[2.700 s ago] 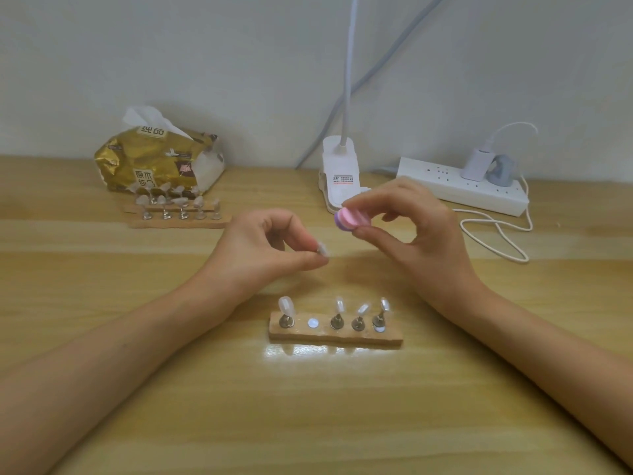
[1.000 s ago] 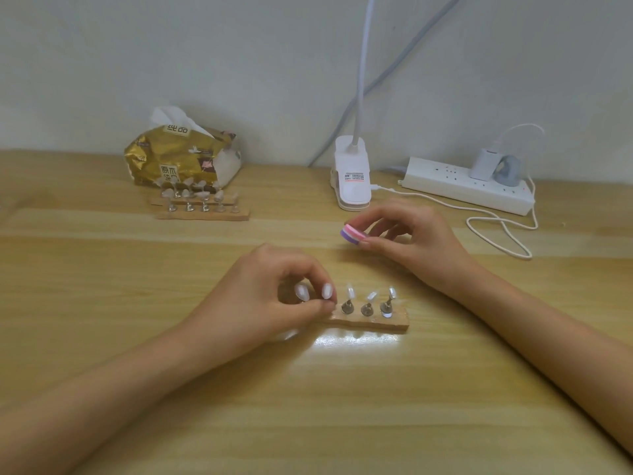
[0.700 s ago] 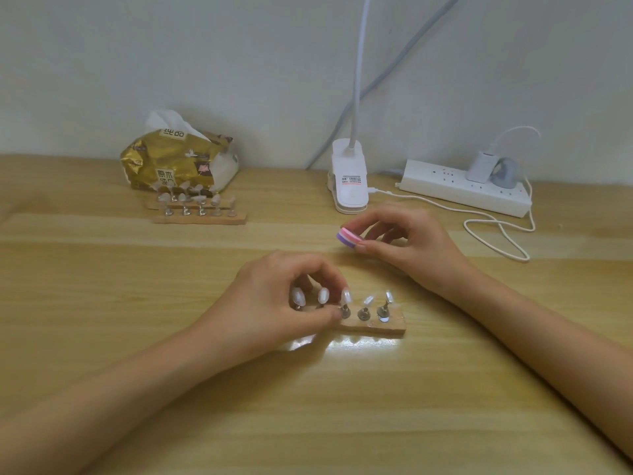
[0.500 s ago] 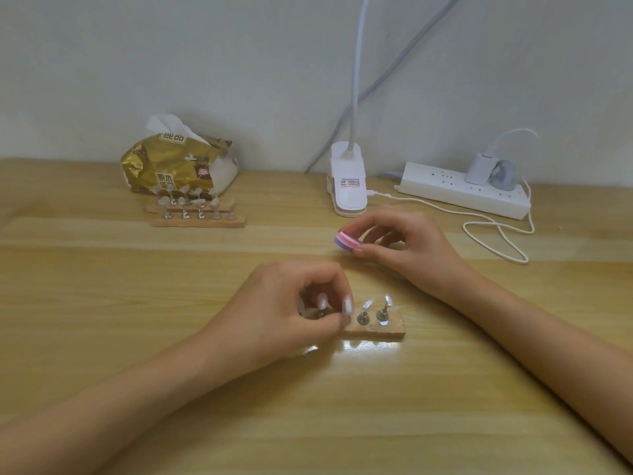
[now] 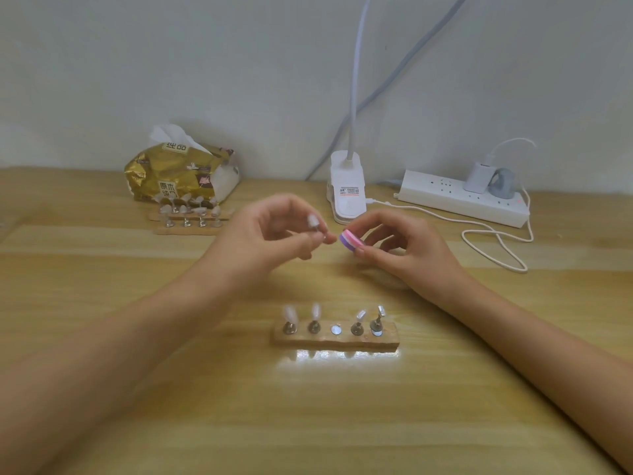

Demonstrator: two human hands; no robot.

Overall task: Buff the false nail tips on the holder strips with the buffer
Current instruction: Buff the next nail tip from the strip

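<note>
A wooden holder strip (image 5: 337,340) lies near me with several false nail tips on metal stands; its middle spot (image 5: 336,329) shows only a bare metal disc. My left hand (image 5: 270,236) pinches one nail tip on its stand (image 5: 313,223), lifted above the table. My right hand (image 5: 404,246) grips a small pink and purple buffer block (image 5: 350,240), held just right of that tip. A second holder strip (image 5: 186,221) with several nail tips sits at the back left.
A gold tissue pack (image 5: 178,173) stands behind the far strip. A white clip lamp base (image 5: 347,192) is at the back centre. A white power strip (image 5: 462,200) with a charger and a looping cable (image 5: 496,248) lies at the back right.
My left hand set a stand back on the near strip's second spot, then took the middle one and lifted it. My right hand stayed raised with the buffer.
</note>
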